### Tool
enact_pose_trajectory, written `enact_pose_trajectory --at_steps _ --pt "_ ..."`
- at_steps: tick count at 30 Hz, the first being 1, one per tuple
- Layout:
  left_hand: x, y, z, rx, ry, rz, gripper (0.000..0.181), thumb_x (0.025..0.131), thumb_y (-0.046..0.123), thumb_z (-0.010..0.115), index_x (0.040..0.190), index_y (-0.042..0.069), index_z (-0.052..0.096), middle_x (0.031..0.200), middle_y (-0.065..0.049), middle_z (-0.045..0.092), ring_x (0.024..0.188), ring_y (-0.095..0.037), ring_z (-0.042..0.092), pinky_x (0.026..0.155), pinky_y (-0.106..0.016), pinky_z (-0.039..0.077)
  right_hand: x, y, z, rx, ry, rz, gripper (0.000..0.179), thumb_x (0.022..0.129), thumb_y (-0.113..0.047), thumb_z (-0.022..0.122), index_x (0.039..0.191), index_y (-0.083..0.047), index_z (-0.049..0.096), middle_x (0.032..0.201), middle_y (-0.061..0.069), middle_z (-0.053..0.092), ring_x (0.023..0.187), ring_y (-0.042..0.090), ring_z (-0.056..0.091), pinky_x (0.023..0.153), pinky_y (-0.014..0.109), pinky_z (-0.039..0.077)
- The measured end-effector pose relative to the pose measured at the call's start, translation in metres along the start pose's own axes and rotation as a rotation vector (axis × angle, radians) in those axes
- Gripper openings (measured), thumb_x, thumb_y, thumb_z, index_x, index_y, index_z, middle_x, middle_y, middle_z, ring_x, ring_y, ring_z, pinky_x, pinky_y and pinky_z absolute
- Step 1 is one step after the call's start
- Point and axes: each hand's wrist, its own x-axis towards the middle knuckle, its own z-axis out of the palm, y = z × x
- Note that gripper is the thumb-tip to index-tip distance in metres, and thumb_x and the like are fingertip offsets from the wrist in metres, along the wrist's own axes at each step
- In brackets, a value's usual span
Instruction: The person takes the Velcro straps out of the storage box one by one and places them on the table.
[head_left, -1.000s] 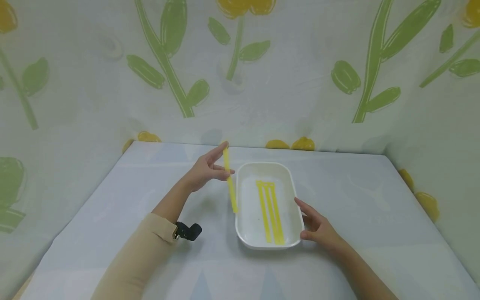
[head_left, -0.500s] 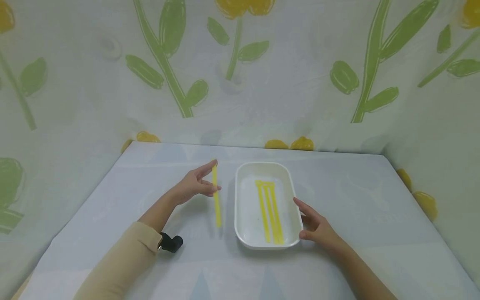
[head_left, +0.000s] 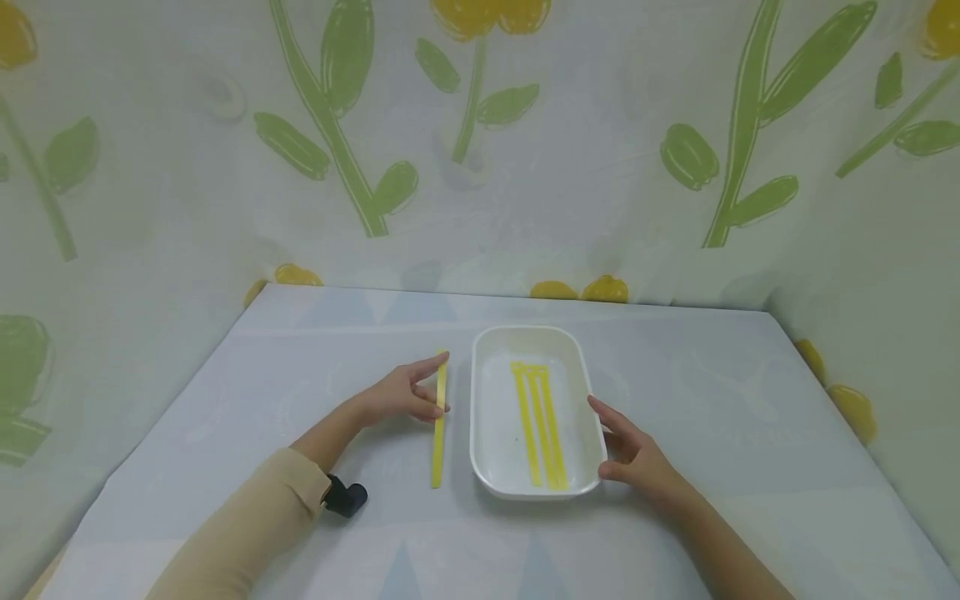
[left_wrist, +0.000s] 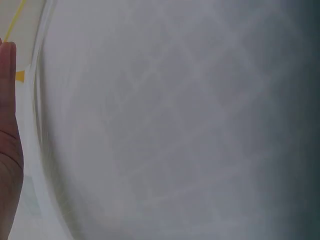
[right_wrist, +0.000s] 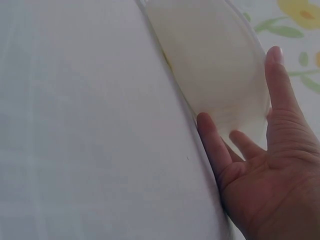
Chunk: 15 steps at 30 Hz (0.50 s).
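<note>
In the head view a thin, flat yellow strip [head_left: 439, 450] runs lengthwise just left of the white tray [head_left: 480, 467]. My left hand [head_left: 397, 396] pinches it, index finger near its far end and thumb lower down. Whether its near end touches the table cannot be told. Several similar yellow strips [head_left: 546, 425] lie roughly side by side inside the tray. At the tray's right side my right hand [head_left: 641, 462] rests spread fingertips against the rim and outer wall, as the right wrist view also shows. Only a sliver of the left hand [left_wrist: 9, 125] appears in the left wrist view.
A pale tabletop [head_left: 735, 433] with faint blue triangles carries the tray. Behind it and along both sides hangs a light curtain [head_left: 570, 167] printed with green stems and yellow flowers. A black wrist device [head_left: 347, 497] sticks out below the left sleeve [head_left: 240, 525].
My left hand has carried the yellow strip leftward from the tray's left rim and lowered it toward the table beside the tray. The right hand stays in place.
</note>
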Motion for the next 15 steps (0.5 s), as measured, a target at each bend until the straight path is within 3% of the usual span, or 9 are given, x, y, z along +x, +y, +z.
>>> enact_pose_trajectory --at_steps 7,9,13,15 --pt "0.0044 -0.0063 0.0034 0.288 0.048 0.017 0.098 0.071 0.025 0.083 0.151 0.022 0.025 0.114 -0.004 0.067 0.124 -0.025 0.049 0.105 -0.051 0.034 -0.0006 -0.0013 0.0025 -0.004 0.013 0.017 0.082 0.083 -0.017 0.073 0.150 -0.014 0.027 0.148 0.028 0.027 0.115 0.001 0.053 0.085 0.024 0.051" --pt "0.0051 -0.0072 0.0037 0.339 0.062 0.028 0.098 0.070 0.024 0.084 0.150 0.022 0.028 0.113 -0.004 0.066 0.118 -0.024 0.050 0.103 -0.049 0.035 -0.0010 -0.0017 0.0028 0.005 0.013 0.021 0.082 0.082 -0.017 0.073 0.150 -0.014 0.027 0.148 0.029 0.027 0.115 0.000 0.053 0.085 0.025 0.051" --pt "0.0064 -0.0074 0.0038 0.403 0.079 0.064 0.096 0.069 0.018 0.084 0.149 0.016 0.031 0.110 -0.005 0.065 0.090 -0.019 0.055 0.084 -0.036 0.046 -0.0005 -0.0014 0.0015 0.003 0.006 -0.003 0.082 0.083 -0.015 0.073 0.150 -0.011 0.026 0.148 0.027 0.029 0.116 0.002 0.053 0.085 0.025 0.051" --pt "0.0076 -0.0069 0.0045 0.434 0.100 0.070 0.095 0.068 0.018 0.084 0.148 0.012 0.033 0.109 -0.006 0.065 0.085 -0.018 0.055 0.081 -0.035 0.047 0.0000 -0.0008 0.0004 -0.001 0.005 -0.017 0.081 0.083 -0.014 0.073 0.149 -0.010 0.027 0.147 0.024 0.032 0.117 0.003 0.054 0.085 0.025 0.051"
